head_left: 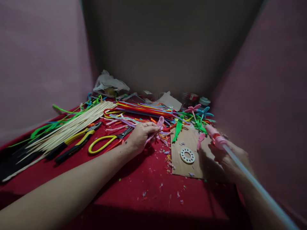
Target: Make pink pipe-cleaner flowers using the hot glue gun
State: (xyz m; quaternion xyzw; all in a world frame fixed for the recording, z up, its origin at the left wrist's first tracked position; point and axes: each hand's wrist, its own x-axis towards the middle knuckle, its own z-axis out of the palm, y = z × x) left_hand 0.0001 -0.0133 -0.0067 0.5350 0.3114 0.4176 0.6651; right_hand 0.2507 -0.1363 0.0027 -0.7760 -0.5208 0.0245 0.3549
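My left hand pinches a pink pipe-cleaner loop between thumb and fingers, above the red cloth. Wrapped in my right hand is a pink hot glue gun, with a long pale glue stick running out of its back. Under the gun lies a wooden board bearing a white ring with holes. A green pipe-cleaner leaf shape and a small pink piece also rest there. Pink and blue pipe-cleaner flowers stand behind the board.
Bamboo skewers, yellow-black pliers and scissors lie to the left. A bundle of coloured pipe cleaners crosses the back, near a plastic bag and white paper. Fuzzy scraps dot the red cloth.
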